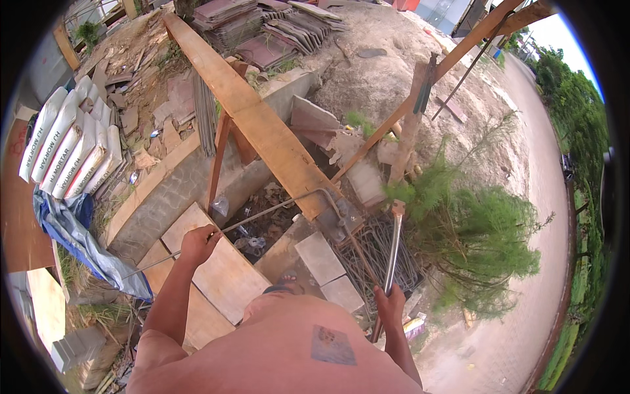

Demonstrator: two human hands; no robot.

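Count as observed: two hands, one left point(200, 244) and one right point(390, 302); one thin metal rod point(262, 214); one silver metal bar point(394, 249); one wide plank point(244, 108); two pale square slabs point(320, 257); one blue-and-grey tarp point(95, 246); at least five white sacks point(56, 146). Bent steel pieces point(387, 253) number many, exact figure indeterminable; stacked reddish tiles point(302, 33), likewise.

Ground: pale, rough sandy earth point(400, 72), rising as a mound at upper centre.
Masonry: low grey concrete wall point(161, 203) with a tan top edge, crossing diagonally toward upper centre.
Left boundary: flat brown panel point(23, 226).
Thoroughfare: pale beige road point(541, 151), along the right side.
Vegetation: dense dark-green trees point(581, 105) beyond the road; feathery light-green bush point(469, 226) on its near side.
Illumination: bright daylight; pale sky point(550, 43) at upper right.
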